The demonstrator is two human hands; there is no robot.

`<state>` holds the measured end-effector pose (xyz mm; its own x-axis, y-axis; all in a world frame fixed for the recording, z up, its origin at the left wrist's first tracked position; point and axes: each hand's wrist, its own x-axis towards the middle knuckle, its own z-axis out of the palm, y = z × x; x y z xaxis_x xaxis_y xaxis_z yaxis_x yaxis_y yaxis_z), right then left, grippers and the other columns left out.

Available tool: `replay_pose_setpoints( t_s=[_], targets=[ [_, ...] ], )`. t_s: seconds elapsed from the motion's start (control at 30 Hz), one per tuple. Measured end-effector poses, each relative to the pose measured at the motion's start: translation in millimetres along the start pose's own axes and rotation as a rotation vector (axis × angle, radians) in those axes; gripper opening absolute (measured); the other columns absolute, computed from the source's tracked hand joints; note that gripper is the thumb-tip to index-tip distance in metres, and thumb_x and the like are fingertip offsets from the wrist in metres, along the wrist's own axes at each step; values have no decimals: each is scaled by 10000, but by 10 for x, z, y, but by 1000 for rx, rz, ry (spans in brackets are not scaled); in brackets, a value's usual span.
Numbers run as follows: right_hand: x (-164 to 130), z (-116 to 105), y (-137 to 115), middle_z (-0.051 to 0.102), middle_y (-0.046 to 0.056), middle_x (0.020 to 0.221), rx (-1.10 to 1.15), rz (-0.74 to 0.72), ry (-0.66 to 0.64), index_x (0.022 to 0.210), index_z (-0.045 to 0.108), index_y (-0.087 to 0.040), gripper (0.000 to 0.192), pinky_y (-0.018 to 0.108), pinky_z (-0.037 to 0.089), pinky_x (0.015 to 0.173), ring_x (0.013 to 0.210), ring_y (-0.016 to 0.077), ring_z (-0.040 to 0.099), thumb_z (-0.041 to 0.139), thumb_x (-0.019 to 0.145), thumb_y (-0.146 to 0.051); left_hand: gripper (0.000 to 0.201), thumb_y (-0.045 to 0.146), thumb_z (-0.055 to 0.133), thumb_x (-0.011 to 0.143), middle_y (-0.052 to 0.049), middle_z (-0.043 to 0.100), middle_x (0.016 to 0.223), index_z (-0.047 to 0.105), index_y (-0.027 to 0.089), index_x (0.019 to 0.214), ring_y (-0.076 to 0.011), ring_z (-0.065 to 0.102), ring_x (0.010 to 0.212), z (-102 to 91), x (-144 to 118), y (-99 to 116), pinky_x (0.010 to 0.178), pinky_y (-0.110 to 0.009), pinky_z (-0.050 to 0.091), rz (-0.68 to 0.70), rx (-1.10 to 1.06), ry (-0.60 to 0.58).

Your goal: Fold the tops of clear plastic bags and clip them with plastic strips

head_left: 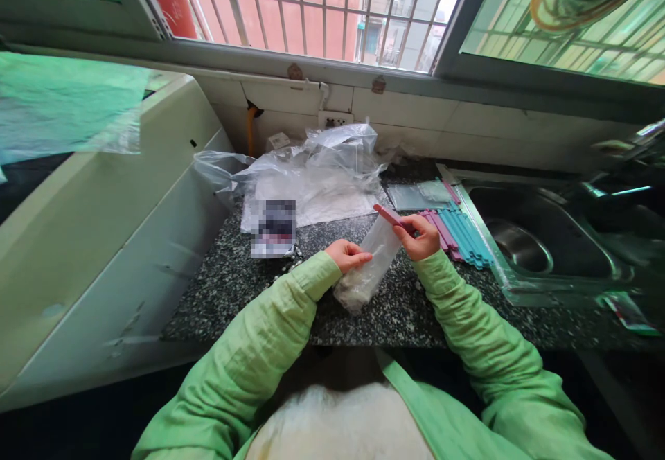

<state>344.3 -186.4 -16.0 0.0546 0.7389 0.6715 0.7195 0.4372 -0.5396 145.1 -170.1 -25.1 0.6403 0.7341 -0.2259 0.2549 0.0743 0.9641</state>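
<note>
My left hand is closed on the left edge of a translucent plastic bag, thumb on top. The bag hangs at a slant over the counter, its lower end bunched around something pale that I cannot make out. My right hand pinches a pink bag sealing clip lying across the bag's upper end. Whether the clip is fastened on the bag cannot be seen. Just right of that hand lie several pink sealing clips and several blue sealing clips.
Crumpled clear plastic sheeting covers the back of the speckled counter. A blurred-out flat object lies left. Flat clear bags rest behind the clips. A steel sink is right, a white appliance left, a barred window ahead.
</note>
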Motion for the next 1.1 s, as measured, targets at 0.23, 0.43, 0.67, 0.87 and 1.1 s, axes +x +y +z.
replay_pose_setpoints(
  t_s=[0.23, 0.43, 0.67, 0.87, 1.1],
  targets=[
    [6, 4, 13, 600, 27, 646, 19, 53, -18, 725, 615, -174, 206, 256, 405, 506, 558, 128, 506, 558, 718, -372, 526, 635, 617, 471, 56, 362, 367, 469, 134, 415, -40, 275, 381, 11, -16, 12, 407, -219, 184, -7, 35, -22],
    [-29, 22, -95, 587, 23, 635, 39, 38, -120, 710, 602, -169, 175, 246, 396, 504, 566, 122, 501, 561, 721, -340, 507, 629, 593, 517, 57, 380, 413, 499, 132, 484, -48, 297, 424, -20, 2, 37, 430, -216, 189, 70, 14, 36],
    [-85, 80, -173, 586, 32, 637, 32, -16, -206, 709, 605, -168, 163, 263, 406, 544, 597, 134, 507, 555, 735, -321, 484, 605, 571, 555, 44, 395, 368, 548, 127, 487, -53, 283, 373, -24, 16, 36, 414, -225, 180, 57, -5, 96],
    [-77, 79, -162, 599, 35, 653, 13, -9, -214, 722, 613, -174, 168, 267, 409, 556, 608, 138, 512, 548, 735, -329, 420, 528, 576, 593, 41, 409, 362, 557, 124, 479, -54, 297, 376, -23, 26, 18, 421, -224, 196, 69, 21, 103],
    [-74, 88, -166, 589, 29, 634, 62, -6, -244, 710, 606, -166, 178, 250, 403, 537, 580, 123, 499, 559, 728, -337, 418, 535, 595, 550, 67, 352, 389, 500, 137, 465, -46, 282, 411, -25, -8, 95, 436, -219, 199, 114, -4, 176]
  ],
)
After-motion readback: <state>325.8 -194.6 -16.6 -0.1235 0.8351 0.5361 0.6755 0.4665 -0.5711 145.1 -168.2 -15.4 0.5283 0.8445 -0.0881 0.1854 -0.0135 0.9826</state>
